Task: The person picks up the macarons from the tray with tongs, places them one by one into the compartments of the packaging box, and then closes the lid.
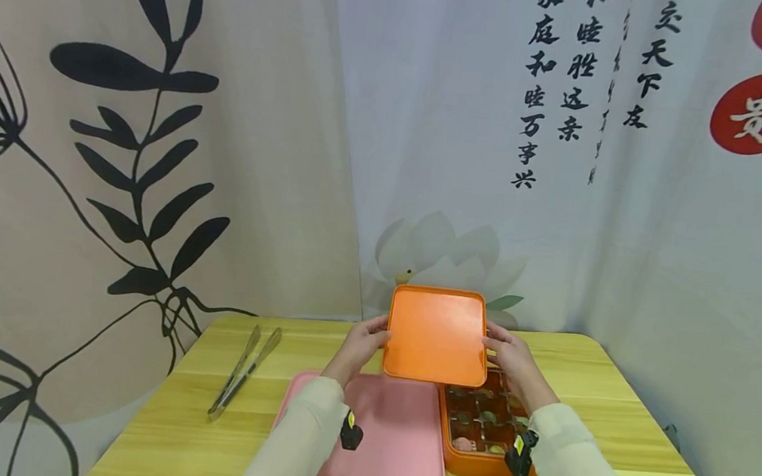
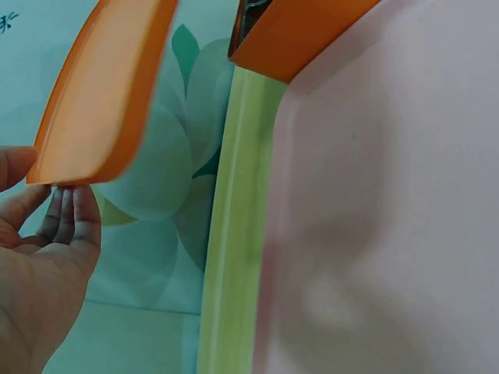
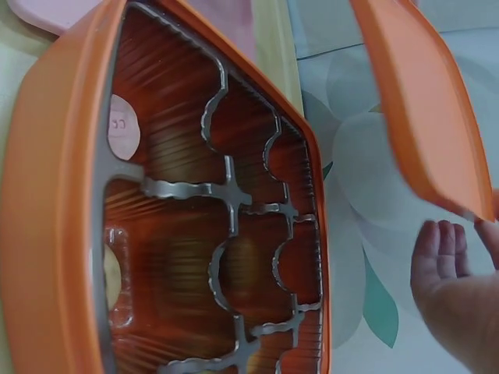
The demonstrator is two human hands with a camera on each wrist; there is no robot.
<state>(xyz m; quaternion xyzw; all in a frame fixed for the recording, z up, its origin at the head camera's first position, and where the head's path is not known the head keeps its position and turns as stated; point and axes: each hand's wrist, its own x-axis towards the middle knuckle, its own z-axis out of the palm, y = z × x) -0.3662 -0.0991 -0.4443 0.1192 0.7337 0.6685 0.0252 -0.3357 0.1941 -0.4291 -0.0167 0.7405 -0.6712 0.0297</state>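
Observation:
Both hands hold up an orange square lid (image 1: 437,335) by its left and right edges, tilted so its flat face shows in the head view. My left hand (image 1: 363,346) grips the left edge, thumb on one face and fingers behind. At the opposite edge my right hand (image 1: 515,362) pinches the lid the same way. Below and to the right stands an orange box (image 1: 479,467) without its cover, its brown insert split into compartments. Small round pieces lie in some of them, among them a pink one (image 3: 123,128) with a stamped mark.
A pink tray (image 1: 398,436) lies flat to the left of the box, beside it. Metal tongs (image 1: 242,377) rest farther left on the wooden table (image 1: 153,430). A printed curtain (image 1: 280,146) hangs behind the table's far edge.

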